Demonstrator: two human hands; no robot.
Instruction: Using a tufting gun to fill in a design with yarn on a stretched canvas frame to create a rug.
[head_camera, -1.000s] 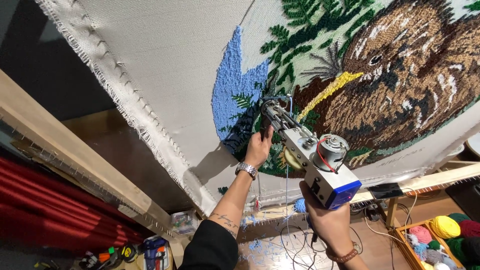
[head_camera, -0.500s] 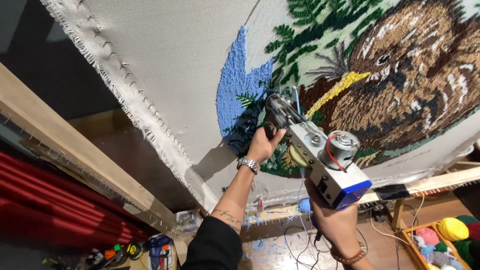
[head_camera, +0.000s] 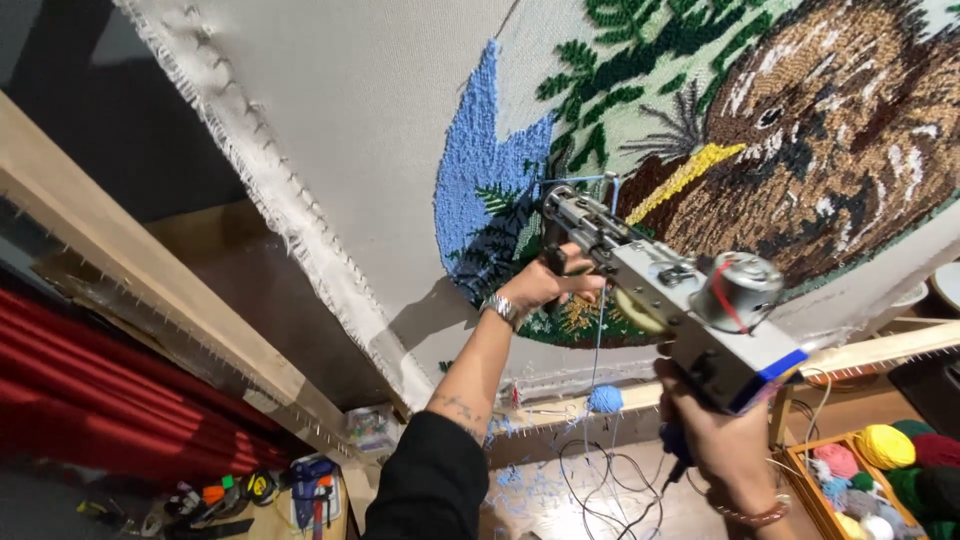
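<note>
Tufting gun (head_camera: 668, 300): rigid, motor-heavy (two-hand grip). Left hand (head_camera: 545, 285) fingers wrapped on front handle; right hand (head_camera: 718, 440) clenched round rear grip.

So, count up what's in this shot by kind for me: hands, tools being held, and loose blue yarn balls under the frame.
Hands: 2, the left hand on the front grip and the right hand on the rear handle.
Tufting gun: 1, its tip against the tufted rug.
Blue yarn ball: 1, below the wooden frame.
Total: 4.
</note>
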